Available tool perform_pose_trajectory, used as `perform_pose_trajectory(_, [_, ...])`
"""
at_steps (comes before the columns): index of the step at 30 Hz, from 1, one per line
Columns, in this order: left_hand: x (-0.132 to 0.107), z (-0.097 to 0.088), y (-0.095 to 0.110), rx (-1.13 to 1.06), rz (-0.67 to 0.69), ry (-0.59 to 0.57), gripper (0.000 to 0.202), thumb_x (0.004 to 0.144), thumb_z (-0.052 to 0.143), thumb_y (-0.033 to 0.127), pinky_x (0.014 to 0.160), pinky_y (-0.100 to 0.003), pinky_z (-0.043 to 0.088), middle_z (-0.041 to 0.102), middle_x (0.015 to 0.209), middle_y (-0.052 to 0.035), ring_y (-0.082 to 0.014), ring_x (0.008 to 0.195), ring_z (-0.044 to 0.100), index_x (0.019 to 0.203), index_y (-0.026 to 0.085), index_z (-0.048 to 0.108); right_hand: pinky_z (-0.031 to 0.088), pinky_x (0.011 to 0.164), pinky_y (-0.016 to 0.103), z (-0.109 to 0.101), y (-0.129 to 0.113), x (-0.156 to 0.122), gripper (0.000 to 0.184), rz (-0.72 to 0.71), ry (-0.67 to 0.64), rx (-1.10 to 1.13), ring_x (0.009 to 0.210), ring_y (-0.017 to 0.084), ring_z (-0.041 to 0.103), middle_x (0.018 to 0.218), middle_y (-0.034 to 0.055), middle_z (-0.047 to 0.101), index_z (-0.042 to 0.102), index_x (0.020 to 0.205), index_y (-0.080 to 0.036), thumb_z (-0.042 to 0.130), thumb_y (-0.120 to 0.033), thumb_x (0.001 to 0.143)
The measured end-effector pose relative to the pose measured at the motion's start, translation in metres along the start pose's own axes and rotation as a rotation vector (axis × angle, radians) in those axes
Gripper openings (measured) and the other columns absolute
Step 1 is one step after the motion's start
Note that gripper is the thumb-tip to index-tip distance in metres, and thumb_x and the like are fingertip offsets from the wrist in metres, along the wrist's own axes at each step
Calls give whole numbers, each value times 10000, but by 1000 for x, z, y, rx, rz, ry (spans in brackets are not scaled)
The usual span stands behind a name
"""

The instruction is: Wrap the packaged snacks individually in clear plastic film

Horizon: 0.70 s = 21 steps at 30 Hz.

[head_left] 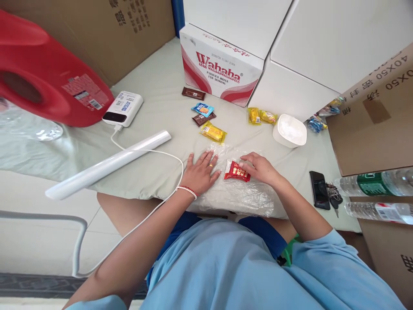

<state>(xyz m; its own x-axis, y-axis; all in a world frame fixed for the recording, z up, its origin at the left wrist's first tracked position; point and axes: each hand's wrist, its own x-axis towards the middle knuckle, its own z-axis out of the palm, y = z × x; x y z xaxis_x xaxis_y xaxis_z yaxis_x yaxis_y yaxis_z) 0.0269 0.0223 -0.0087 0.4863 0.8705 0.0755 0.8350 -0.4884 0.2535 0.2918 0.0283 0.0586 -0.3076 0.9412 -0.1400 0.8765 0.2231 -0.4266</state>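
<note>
My left hand (200, 173) lies flat with fingers spread, partly on a thin clear plastic bag (237, 199) that is laid out on the cloth. My right hand (260, 168) is curled at the right end of a red snack packet (237, 171), its thumb and fingers closed on that end. The packet rests on the plastic bag. Just beyond my left hand is a yellow snack packet (213, 132). Farther back, a blue snack packet (202, 109) overlaps a brown one (203, 119), and another brown packet (193, 93) lies behind them.
Two small yellow packets (254, 116) sit beside a white bowl (291, 131). A Wahaha carton (221, 64) stands at the back. Leftward are a white tube lamp (108, 165), a cabled white device (123, 108) and a red jug (54, 73). A phone (319, 190), keys (334, 196) and bottles (376, 184) lie right.
</note>
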Motion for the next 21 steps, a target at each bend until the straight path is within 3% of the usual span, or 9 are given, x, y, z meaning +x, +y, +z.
perform_pose_trajectory(2, [0, 1, -1, 1, 0, 0, 628, 1065, 312, 520, 1288, -640, 40, 314, 1713, -122, -278, 1596, 272, 1612, 221, 389, 540, 949, 370, -2, -13, -8, 525, -29, -69, -77, 1161, 284, 670, 1337, 117, 672, 651, 1386, -247, 654, -547, 955])
perform_pose_trajectory(6, [1, 1, -1, 5, -2, -2, 626, 1063, 321, 514, 1288, -640, 45, 309, 1715, -121, -288, 1597, 272, 1615, 226, 386, 527, 903, 331, -3, -32, -21, 515, 15, -112, -194, 1180, 263, 666, 1362, 101, 663, 561, 1476, -253, 657, -382, 987])
perform_pose_trajectory(10, [0, 0, 0, 13, 5, -2, 624, 1068, 311, 513, 1287, -642, 42, 311, 1713, -119, -271, 1596, 274, 1612, 218, 389, 513, 950, 333, 0, -36, -18, 517, 33, -50, -191, 1218, 256, 649, 1404, 89, 645, 532, 1497, -255, 637, -356, 1001])
perform_pose_trajectory(15, [0, 0, 1, 7, -7, 8, 619, 1066, 319, 513, 1287, -639, 41, 319, 1710, -120, -282, 1592, 284, 1614, 233, 389, 531, 879, 346, 11, -38, -11, 663, -8, -159, -289, 1247, 297, 633, 1491, 122, 582, 444, 1569, -232, 679, -356, 962])
perform_pose_trajectory(21, [1, 1, -1, -8, 3, 13, 622, 1061, 346, 508, 1284, -646, 39, 320, 1709, -125, -277, 1591, 283, 1611, 222, 390, 532, 829, 332, 8, -45, -23, 640, 33, -128, -337, 1212, 293, 652, 1474, 128, 592, 403, 1595, -242, 609, -392, 1007])
